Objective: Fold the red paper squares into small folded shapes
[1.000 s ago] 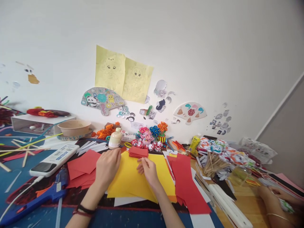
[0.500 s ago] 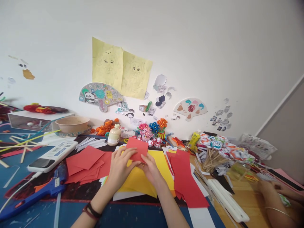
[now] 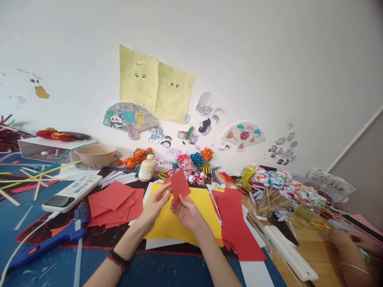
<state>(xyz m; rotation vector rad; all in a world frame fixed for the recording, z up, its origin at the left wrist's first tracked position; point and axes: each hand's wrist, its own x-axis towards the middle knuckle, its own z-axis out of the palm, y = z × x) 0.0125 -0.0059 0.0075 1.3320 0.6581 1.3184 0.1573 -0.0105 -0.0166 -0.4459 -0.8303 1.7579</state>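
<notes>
Above a stack of yellow paper (image 3: pixel 182 231), my right hand (image 3: pixel 187 211) pinches a small red paper piece (image 3: pixel 180 187), which is tilted upright. My left hand (image 3: pixel 157 203) is just left of it, thumb and fingers pressed together near the paper's left side, where another bit of red shows behind the fingertips. Whether that bit is a separate sheet is not clear. Several red squares (image 3: pixel 112 197) lie in a loose pile to the left. Longer red strips (image 3: pixel 235 223) are stacked on the right.
A blue glue gun (image 3: pixel 56 239) and white power strip (image 3: pixel 73 193) lie left. A glue bottle (image 3: pixel 146 169) and paper flowers (image 3: pixel 196 159) stand behind. At right are a white tool (image 3: pixel 290 253) and another person's forearm (image 3: pixel 350 255).
The red paper in my hands has turned from facing flat to a tilted, edge-up pose. My left hand has shifted off its front to the side. The view has swung slightly left.
</notes>
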